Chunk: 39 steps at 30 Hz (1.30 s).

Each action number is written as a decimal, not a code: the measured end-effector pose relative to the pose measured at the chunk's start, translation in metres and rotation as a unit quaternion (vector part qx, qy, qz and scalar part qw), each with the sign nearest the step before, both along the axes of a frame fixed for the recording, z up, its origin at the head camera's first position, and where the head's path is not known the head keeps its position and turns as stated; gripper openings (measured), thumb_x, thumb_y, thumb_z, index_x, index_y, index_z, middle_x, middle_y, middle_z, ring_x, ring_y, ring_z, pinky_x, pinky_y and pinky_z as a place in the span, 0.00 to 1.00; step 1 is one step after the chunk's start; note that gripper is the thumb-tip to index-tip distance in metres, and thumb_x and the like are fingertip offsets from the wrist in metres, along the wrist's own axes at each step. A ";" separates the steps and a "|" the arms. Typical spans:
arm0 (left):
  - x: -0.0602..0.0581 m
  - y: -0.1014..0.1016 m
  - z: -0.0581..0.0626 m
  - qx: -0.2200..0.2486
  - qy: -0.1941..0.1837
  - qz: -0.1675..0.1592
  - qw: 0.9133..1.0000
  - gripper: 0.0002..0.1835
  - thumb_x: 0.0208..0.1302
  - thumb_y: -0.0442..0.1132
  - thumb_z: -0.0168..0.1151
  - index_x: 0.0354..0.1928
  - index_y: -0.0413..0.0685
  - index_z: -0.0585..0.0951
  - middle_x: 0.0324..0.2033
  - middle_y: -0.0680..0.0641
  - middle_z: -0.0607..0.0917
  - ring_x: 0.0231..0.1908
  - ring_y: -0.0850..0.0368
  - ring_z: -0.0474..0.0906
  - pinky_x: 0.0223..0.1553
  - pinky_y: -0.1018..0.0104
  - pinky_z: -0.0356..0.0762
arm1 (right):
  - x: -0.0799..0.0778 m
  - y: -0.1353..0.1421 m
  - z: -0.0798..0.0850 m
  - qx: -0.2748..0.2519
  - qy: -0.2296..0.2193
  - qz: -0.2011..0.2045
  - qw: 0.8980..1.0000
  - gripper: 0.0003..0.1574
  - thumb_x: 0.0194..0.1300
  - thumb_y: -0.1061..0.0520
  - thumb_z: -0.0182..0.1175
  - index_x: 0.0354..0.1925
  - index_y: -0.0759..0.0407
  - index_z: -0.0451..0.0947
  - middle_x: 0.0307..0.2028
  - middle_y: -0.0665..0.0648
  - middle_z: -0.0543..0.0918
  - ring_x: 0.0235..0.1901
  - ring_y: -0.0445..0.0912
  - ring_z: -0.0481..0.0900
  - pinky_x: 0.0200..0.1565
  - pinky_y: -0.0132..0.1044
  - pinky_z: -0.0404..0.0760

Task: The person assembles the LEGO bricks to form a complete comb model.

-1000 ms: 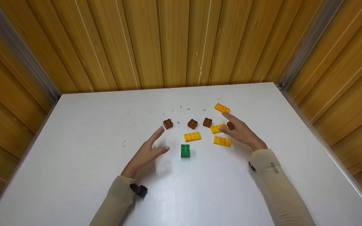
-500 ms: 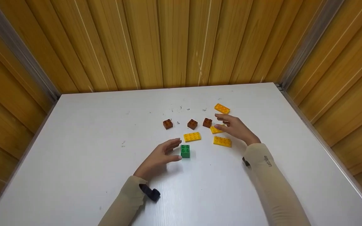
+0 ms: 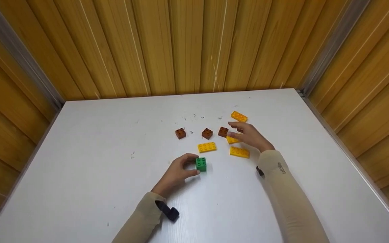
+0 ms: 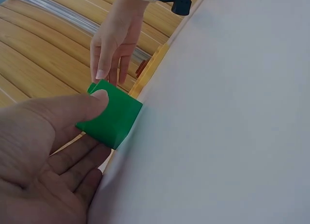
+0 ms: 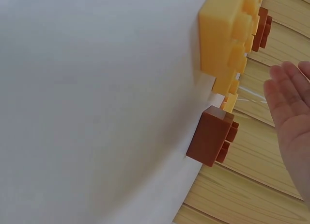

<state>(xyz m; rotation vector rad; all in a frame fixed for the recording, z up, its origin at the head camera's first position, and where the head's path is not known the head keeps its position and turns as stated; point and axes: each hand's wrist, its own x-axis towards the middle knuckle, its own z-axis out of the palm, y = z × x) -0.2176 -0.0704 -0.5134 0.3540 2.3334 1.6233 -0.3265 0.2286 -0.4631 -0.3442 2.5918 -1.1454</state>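
Observation:
Thumb and fingers of my left hand (image 3: 177, 171) pinch a green toy building brick (image 3: 201, 164) with studs on top. In the left wrist view the thumb lies against one face of the green brick (image 4: 114, 115), and the other fingers are partly behind it. My right hand (image 3: 250, 136) hovers with loosely bent fingers, holding nothing. Beneath its fingertips are a brown brick (image 3: 223, 132) and a yellow eight-stud brick (image 3: 232, 139), which the hand partly covers. The right wrist view shows the right hand (image 5: 293, 112) apart from the bricks.
More yellow bricks lie on the white table (image 3: 79, 168): one behind the green brick (image 3: 207, 147), one nearer the right wrist (image 3: 239, 152), one farthest back (image 3: 239, 116). Two brown bricks sit left, one outer (image 3: 180, 133), one inner (image 3: 207, 133). Wood-look walls (image 3: 187, 47) enclose the table.
My left hand has come right and nearer to the green brick, then closed on it; the brick has shifted slightly. The right hand has drifted a little left, its fingers more bent.

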 end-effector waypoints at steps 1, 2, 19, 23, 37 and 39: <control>0.000 0.001 -0.001 -0.003 0.004 0.003 1.000 0.26 0.56 0.41 0.70 0.58 0.55 0.75 0.53 0.52 0.80 0.56 0.55 0.74 0.66 0.53 0.65 | -0.001 0.000 0.000 0.001 -0.002 -0.002 1.000 0.44 0.63 0.35 0.58 0.70 0.52 0.61 0.71 0.55 0.64 0.70 0.59 0.60 0.68 0.54 0.61; 0.000 0.002 -0.002 -0.006 0.008 0.006 1.000 0.26 0.56 0.40 0.70 0.57 0.55 0.75 0.52 0.52 0.81 0.55 0.55 0.74 0.65 0.53 0.66 | -0.002 -0.001 -0.001 0.003 -0.003 -0.003 1.000 0.44 0.62 0.35 0.58 0.70 0.52 0.61 0.71 0.55 0.64 0.70 0.59 0.60 0.68 0.55 0.61; 0.006 -0.007 -0.001 -0.033 0.029 0.005 0.999 0.20 0.58 0.40 0.68 0.53 0.55 0.78 0.49 0.53 0.82 0.51 0.56 0.76 0.62 0.53 0.69 | -0.011 -0.006 -0.010 0.000 -0.045 -0.031 0.999 0.40 0.63 0.42 0.62 0.69 0.51 0.64 0.68 0.54 0.67 0.68 0.55 0.61 0.69 0.54 0.60; 0.006 -0.008 -0.001 -0.042 0.022 0.012 0.999 0.21 0.57 0.40 0.69 0.54 0.56 0.79 0.49 0.54 0.82 0.51 0.56 0.75 0.63 0.53 0.68 | -0.014 -0.010 -0.009 0.012 -0.054 -0.039 0.998 0.38 0.63 0.45 0.62 0.69 0.51 0.65 0.65 0.56 0.69 0.65 0.53 0.65 0.68 0.53 0.61; 0.005 -0.009 -0.002 -0.023 0.024 0.005 0.999 0.21 0.57 0.40 0.69 0.54 0.55 0.79 0.50 0.53 0.82 0.53 0.55 0.75 0.64 0.53 0.68 | -0.019 -0.020 -0.008 0.038 -0.061 -0.055 0.996 0.36 0.61 0.47 0.65 0.66 0.49 0.68 0.63 0.54 0.72 0.61 0.50 0.68 0.69 0.51 0.60; 0.005 -0.008 -0.003 -0.017 0.023 0.003 1.000 0.21 0.57 0.39 0.69 0.54 0.55 0.79 0.50 0.53 0.83 0.53 0.55 0.76 0.64 0.53 0.68 | -0.019 -0.022 -0.008 0.038 -0.063 -0.062 0.995 0.35 0.60 0.46 0.65 0.64 0.48 0.70 0.63 0.53 0.72 0.61 0.50 0.68 0.69 0.51 0.61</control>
